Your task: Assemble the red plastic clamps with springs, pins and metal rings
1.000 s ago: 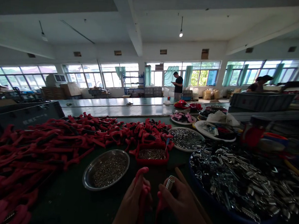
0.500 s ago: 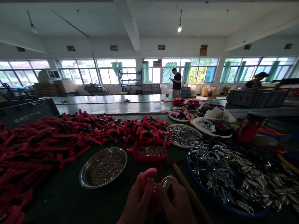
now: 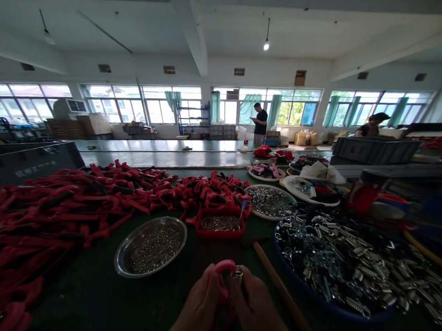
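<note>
At the bottom centre, my left hand (image 3: pixel 198 307) is closed round a pink-red curved plastic handle (image 3: pixel 223 267) whose top pokes out above the fingers. My right hand (image 3: pixel 258 310) pinches a small silver metal spring piece (image 3: pixel 238 273) against the handle's top. Both hands touch each other over the dark green table (image 3: pixel 99 297). The rest of the handle is hidden between my palms.
A round steel dish (image 3: pixel 150 246) of small metal bits, a red tray (image 3: pixel 221 225) and a white plate (image 3: pixel 270 201) of metal parts lie ahead. A blue basin (image 3: pixel 345 271) of springs sits right, a wooden stick (image 3: pixel 284 297) beside it. Red handles (image 3: pixel 67 202) pile left. Two people stand far off.
My hands have come together: the spring piece moved left onto the top of the pink handle, and both hands sank a little lower in view.
</note>
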